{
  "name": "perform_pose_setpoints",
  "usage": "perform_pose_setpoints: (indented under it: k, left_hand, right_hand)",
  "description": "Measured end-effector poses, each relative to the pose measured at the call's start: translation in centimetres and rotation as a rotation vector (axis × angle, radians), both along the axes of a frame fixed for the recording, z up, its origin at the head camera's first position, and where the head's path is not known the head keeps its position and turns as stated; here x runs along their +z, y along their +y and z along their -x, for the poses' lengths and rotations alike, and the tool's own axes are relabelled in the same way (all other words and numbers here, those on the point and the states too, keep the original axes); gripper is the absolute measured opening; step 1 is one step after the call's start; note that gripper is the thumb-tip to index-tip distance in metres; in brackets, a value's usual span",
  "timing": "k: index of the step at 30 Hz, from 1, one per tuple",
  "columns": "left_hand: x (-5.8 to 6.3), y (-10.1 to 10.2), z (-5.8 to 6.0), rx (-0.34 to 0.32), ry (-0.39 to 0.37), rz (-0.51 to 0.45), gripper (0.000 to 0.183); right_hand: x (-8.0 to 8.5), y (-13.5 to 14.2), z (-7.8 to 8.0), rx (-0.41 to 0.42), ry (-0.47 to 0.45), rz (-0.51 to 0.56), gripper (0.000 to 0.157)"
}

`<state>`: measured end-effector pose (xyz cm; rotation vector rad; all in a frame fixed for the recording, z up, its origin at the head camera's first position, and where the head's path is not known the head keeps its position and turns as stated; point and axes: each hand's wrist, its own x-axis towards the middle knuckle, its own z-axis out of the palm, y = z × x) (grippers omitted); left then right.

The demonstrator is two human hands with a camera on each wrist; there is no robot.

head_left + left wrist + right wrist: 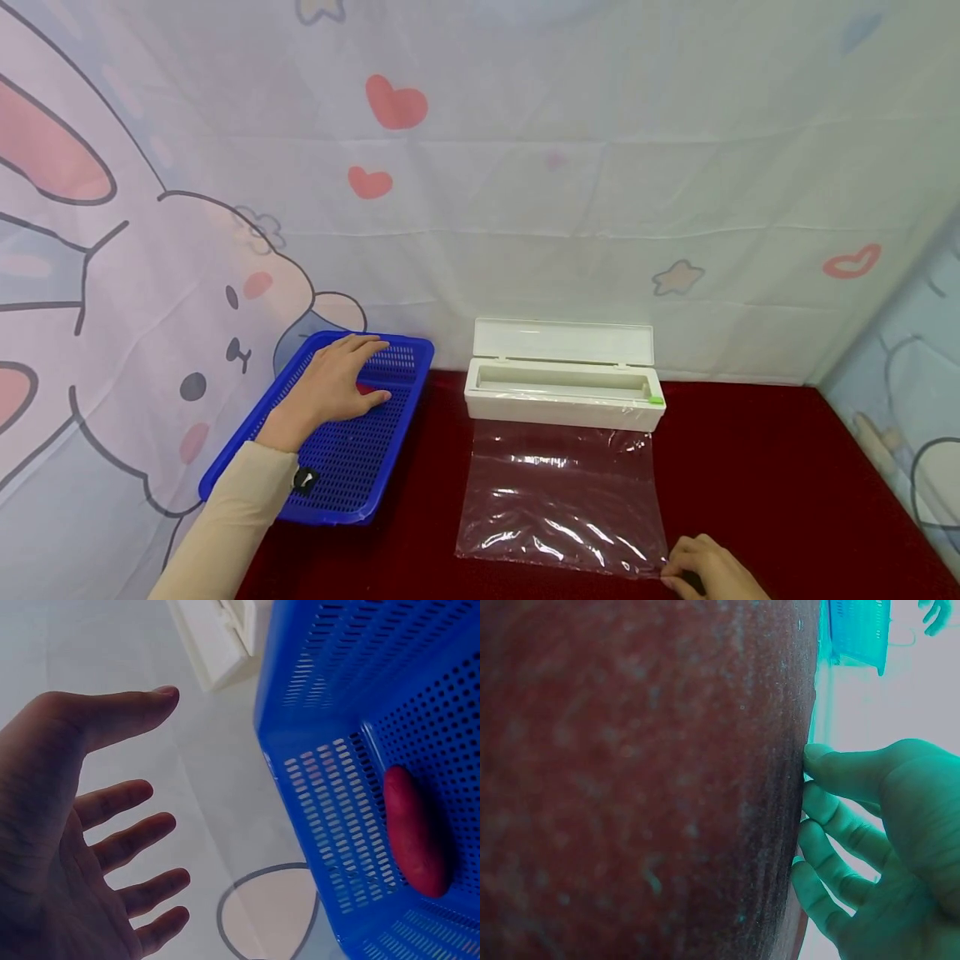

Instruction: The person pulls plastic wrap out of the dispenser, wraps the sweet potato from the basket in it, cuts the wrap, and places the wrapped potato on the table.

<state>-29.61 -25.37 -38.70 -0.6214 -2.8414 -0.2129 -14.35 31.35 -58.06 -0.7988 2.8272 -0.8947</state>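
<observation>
My left hand (337, 383) is held over a blue plastic basket (345, 462), fingers spread and thumb apart, with nothing in its grasp. Inside the basket lies a red sweet potato (416, 832), mostly covered by the hand in the head view. A sheet of clear plastic wrap (562, 500) stretches toward me from a white wrap dispenser box (562, 412) whose lid stands up. At the sheet's near right corner, my right hand (708, 571) pinches the wrap between thumb and forefinger, low against the tabletop; the other fingers are bent.
A dark red cloth (765, 475) covers the table. Behind it hangs a pale printed curtain (525, 208). A green slider (656, 400) sits at the right end of the dispenser's front edge. The basket stands left of the dispenser, near the curtain.
</observation>
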Motion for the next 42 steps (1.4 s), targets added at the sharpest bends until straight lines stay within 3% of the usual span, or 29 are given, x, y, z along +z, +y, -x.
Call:
perform_pose_setpoints:
  k: [12,30,42]
  left_hand:
    - [-0.8,-0.8,1.3,0.055,-0.011,0.101,0.082]
    - [-2.0,-1.3,3.3,0.084,-0.087,0.104,0.083]
    - [-2.4,-1.7,4.0,0.105,-0.121,0.118,0.080]
  right_hand:
    - [0.1,0.0,0.0,0.015,0.028,0.015,0.011]
    - [0.7,-0.2,-0.1,-0.024,-0.062,-0.030,0.012]
    - [0.3,0.0,0.1,-0.004,-0.037,-0.014,0.012]
